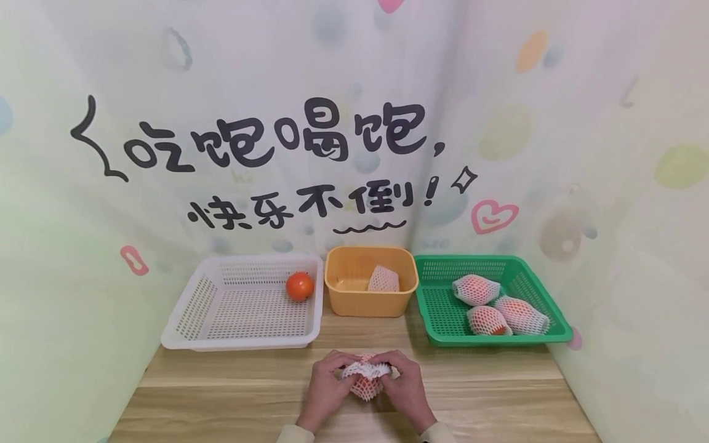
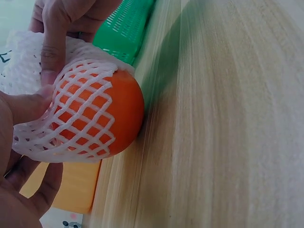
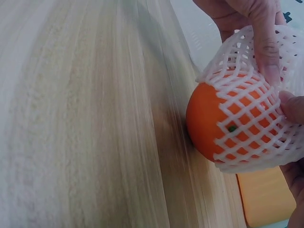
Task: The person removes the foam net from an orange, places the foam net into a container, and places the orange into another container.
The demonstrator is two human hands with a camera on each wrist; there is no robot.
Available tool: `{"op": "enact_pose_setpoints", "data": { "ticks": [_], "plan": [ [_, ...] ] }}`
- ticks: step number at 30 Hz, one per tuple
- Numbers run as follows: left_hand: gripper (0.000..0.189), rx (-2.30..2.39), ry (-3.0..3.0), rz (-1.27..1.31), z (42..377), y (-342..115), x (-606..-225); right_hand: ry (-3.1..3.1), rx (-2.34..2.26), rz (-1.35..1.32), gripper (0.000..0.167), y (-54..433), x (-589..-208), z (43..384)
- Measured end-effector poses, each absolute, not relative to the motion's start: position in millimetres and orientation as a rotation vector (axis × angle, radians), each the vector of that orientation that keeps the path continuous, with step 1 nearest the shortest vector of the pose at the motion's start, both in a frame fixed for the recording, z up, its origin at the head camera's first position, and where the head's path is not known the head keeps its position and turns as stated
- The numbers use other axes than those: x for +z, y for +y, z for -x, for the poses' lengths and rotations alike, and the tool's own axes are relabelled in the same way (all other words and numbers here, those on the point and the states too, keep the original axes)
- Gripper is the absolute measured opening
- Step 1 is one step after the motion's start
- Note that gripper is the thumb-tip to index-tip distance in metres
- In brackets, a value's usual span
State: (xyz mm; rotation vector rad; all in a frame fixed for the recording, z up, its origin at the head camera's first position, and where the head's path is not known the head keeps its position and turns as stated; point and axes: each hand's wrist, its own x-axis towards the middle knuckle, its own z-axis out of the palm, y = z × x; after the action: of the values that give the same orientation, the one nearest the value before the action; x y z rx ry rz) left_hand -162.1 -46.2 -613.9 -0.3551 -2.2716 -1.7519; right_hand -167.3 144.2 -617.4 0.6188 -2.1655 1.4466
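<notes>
Between my hands, low over the wooden table, is a red-orange tomato (image 2: pixel 129 109) partly inside a white foam net sleeve (image 1: pixel 365 370). The bare lower end of the tomato sticks out of the net, close to the tabletop, and a small green stem spot shows through the mesh in the right wrist view. My left hand (image 1: pixel 327 386) pinches the bunched net on the left side, thumb against the mesh. On the opposite side my right hand (image 1: pixel 406 386) pinches the same net between thumb and fingers. Some fingertips are hidden behind the foam.
A white basket (image 1: pixel 240 341) at the back left holds a bare tomato (image 1: pixel 300 287). In the middle stands a yellow-orange bin (image 1: pixel 368 304) with a foam net (image 1: pixel 384 279) inside. The green basket (image 1: pixel 498 339) at the right holds several net-wrapped fruits (image 1: pixel 476 290). A printed curtain hangs behind.
</notes>
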Motion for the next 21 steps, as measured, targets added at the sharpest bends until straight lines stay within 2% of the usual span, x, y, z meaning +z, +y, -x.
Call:
{"op": "enact_pose_setpoints", "data": {
  "ticks": [8,10,12,17,21],
  "plan": [
    [0.028,-1.606,-2.251,0.373,162.6,-46.3,-615.2,-2.175,1.468,-0.586,0.042,138.1,-613.6,169.8],
    [0.030,-1.608,-2.291,0.379,162.8,-47.4,-617.0,-2.175,1.483,-0.566,0.038,137.3,-611.8,170.4],
    [0.043,-1.636,-2.364,0.388,162.5,-49.1,-617.7,-2.187,1.529,-0.518,0.034,136.9,-609.1,170.8],
    [0.091,-1.699,-2.562,0.466,161.0,-50.9,-619.8,-2.261,1.642,-0.390,0.028,137.5,-601.6,173.7],
    [0.105,-1.656,-2.631,0.499,159.4,-48.5,-621.2,-2.299,1.677,-0.366,0.024,138.5,-594.9,175.3]
  ]
}}
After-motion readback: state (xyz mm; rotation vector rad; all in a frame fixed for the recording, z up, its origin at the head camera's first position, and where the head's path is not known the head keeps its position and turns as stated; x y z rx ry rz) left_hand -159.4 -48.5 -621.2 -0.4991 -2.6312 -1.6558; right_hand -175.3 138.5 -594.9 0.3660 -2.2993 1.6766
